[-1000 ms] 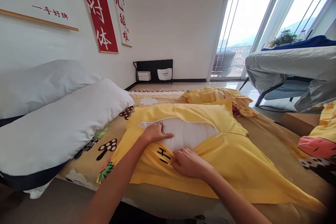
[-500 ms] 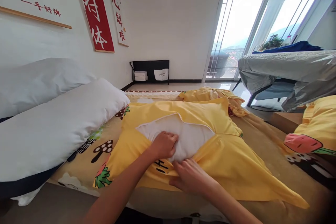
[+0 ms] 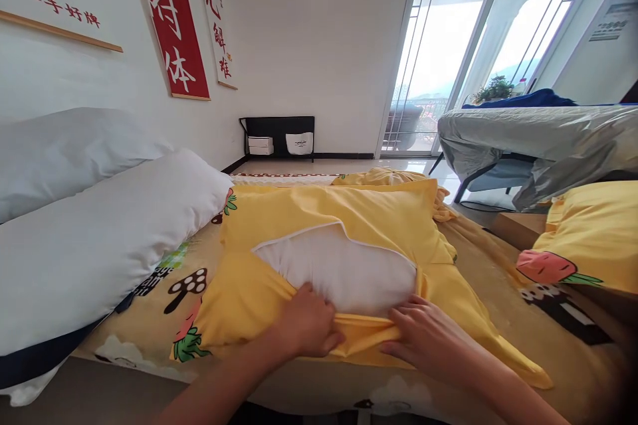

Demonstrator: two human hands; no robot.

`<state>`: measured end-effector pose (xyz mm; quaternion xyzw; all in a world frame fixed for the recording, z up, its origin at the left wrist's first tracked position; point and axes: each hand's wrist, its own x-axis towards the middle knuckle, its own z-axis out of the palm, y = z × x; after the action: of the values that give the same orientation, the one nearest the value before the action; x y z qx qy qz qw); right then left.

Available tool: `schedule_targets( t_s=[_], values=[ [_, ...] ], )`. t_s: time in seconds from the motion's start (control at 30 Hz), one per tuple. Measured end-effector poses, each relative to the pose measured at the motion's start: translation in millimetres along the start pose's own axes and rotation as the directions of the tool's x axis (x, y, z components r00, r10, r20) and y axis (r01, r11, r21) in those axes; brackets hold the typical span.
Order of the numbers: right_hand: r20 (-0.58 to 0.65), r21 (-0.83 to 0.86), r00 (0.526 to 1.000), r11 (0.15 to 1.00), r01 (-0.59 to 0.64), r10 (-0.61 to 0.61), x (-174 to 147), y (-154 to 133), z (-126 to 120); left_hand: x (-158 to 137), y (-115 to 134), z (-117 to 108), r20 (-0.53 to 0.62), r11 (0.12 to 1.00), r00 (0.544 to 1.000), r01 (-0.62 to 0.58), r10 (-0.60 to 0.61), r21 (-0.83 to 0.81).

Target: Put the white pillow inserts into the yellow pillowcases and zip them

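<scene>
A yellow pillowcase [image 3: 319,202] lies on the bed with a wide slit across its upper side. Inside the slit shows a white pillow [image 3: 343,272], still covered at its ends by the yellow cloth. My left hand [image 3: 309,322] is closed on the near edge of the slit, left of its middle. Farther right, my right hand [image 3: 421,332] grips the same edge, fingers curled over the cloth. Between the two hands the edge is stretched in folds. The right part of the case lies flatter, running to a corner near the bed's front.
Two white pillows [image 3: 114,239] are stacked at the left. At the right lies another yellow pillow [image 3: 593,232] with a carrot print, beside a cardboard box [image 3: 518,229]. A covered table [image 3: 538,133] stands behind, near the glass door. The patterned sheet [image 3: 149,339] spreads under everything.
My left hand has come off the white pillow down onto the pillowcase edge. My right hand has moved right along that edge. The slit gapes wider, and the view has shifted slightly right.
</scene>
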<state>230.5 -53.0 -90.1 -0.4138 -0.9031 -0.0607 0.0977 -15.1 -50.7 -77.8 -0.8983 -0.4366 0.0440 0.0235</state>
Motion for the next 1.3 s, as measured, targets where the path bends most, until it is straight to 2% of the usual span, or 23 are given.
schedule_targets(
  t_s=[0.07, 0.2, 0.3, 0.43, 0.6, 0.7, 0.8, 1.0, 1.13, 1.3],
  values=[
    [-0.027, 0.024, 1.0, 1.0, -0.005, 0.006, 0.0, -6.6, -1.3, -7.4, 8.2, 11.3, -0.038, 1.0, 0.999, -0.012, 0.012, 0.001],
    [-0.128, 0.028, 0.987, 0.995, -0.095, 0.098, 3.5, -12.3, 5.4, -14.3, 15.8, 22.4, -0.049, 1.0, 0.999, -0.017, 0.015, -0.027],
    [-0.113, -0.016, 0.992, 0.999, -0.052, 0.05, 2.0, -14.8, 14.3, -13.3, 16.2, 21.9, -0.046, 1.0, 0.999, -0.005, 0.004, -0.025],
    [-0.053, 0.01, 0.999, 1.0, -0.011, 0.012, -5.3, -17.6, 17.4, -10.3, 16.0, 20.2, -0.049, 1.0, 0.999, -0.005, 0.004, -0.031],
    [-0.135, 0.015, 0.99, 0.999, -0.044, 0.045, -7.4, -17.5, 19.9, -10.4, 18.4, 22.0, -0.06, 0.999, 0.998, -0.008, 0.005, -0.04],
    [-0.184, 0.045, 0.977, 0.993, -0.106, 0.112, -2.9, -16.6, 24.3, -10.9, 18.5, 22.0, -0.039, 0.999, 0.999, -0.004, 0.003, -0.044],
    [-0.145, 0.038, 0.979, 0.99, -0.138, 0.142, 1.7, -15.9, 27.2, -10.7, 17.4, 20.9, -0.029, 0.999, 1.0, -0.005, 0.003, -0.043],
    [-0.082, -0.021, 0.988, 0.991, -0.13, 0.128, 1.5, -19.1, 21.2, -10.7, 15.1, 22.2, -0.04, 0.999, 0.999, 0.006, -0.007, -0.037],
    [-0.072, -0.005, 0.992, 0.994, -0.105, 0.104, -1.7, -23.3, 20.8, -11.9, 13.6, 29.0, -0.094, 0.999, 0.996, -0.006, 0.002, -0.041],
    [-0.221, -0.048, 0.974, 0.997, -0.059, 0.047, -6.6, -23.0, 23.1, -15.8, 2.0, 25.0, -0.272, 0.997, 0.962, -0.051, 0.034, -0.057]
  ],
)
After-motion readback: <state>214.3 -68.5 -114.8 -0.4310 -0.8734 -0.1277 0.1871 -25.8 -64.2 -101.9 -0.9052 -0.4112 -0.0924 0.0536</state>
